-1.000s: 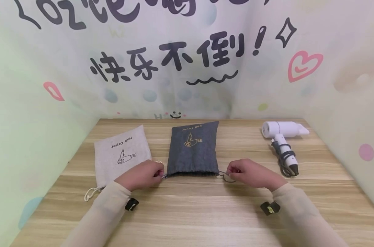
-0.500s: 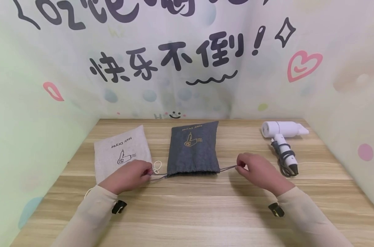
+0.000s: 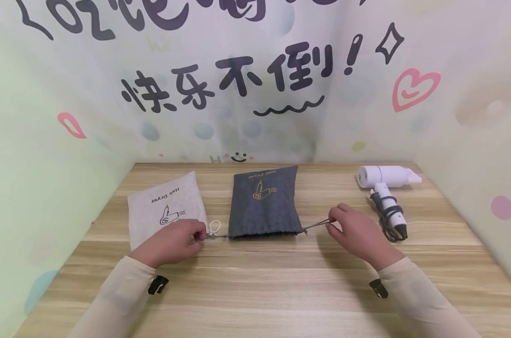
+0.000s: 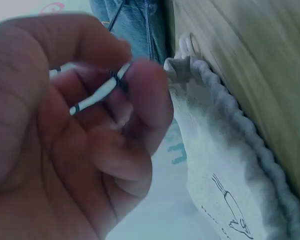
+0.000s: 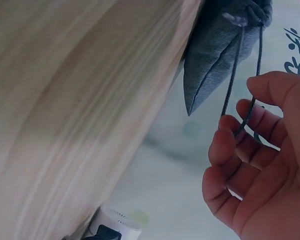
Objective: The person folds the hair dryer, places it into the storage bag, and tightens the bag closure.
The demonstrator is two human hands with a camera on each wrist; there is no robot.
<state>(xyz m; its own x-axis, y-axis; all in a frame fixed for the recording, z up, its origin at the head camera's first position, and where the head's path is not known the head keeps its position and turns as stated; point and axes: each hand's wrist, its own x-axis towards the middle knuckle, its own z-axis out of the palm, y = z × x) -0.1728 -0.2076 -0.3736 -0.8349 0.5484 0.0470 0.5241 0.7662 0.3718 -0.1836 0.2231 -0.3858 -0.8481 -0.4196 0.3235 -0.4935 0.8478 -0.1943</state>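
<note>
Delta over the last second: spread is wider. Left hand (image 3: pixel 175 241) has gone out left, right hand (image 3: pixel 361 234) out right and a bit toward the wall (image 3: pixel 293 136). The slack loop on the right is gone; both strings run straight and look taut. Left hand pinches the left string (image 3: pixel 218 236) between thumb and fingertips; on the right wrist feed I get two strands of the right string (image 5: pixel 233 70), fingers curled round them.

Grey bag (image 3: pixel 263 206) has barely shifted, near right corner dragged over slightly. Its mouth (image 3: pixel 261 238) shows a dark gap across most of the width, so I read this as tension going onto the drawstring with little gathering to show for it. Right string pulls more toward the wall than the left; I'd watch for twist.

Pose: grey bag lies on the table (image 3: pixel 259 291), around the middle, between the beige bag (image 3: pixel 162 202) and the hair dryer (image 3: pixel 384 177). Mouth points at the person, bottom end at the wall. Long axis near to far, I judge, roughly square to the strings. Print upside down from the person's side. Can't tell if anything's inside.
</note>
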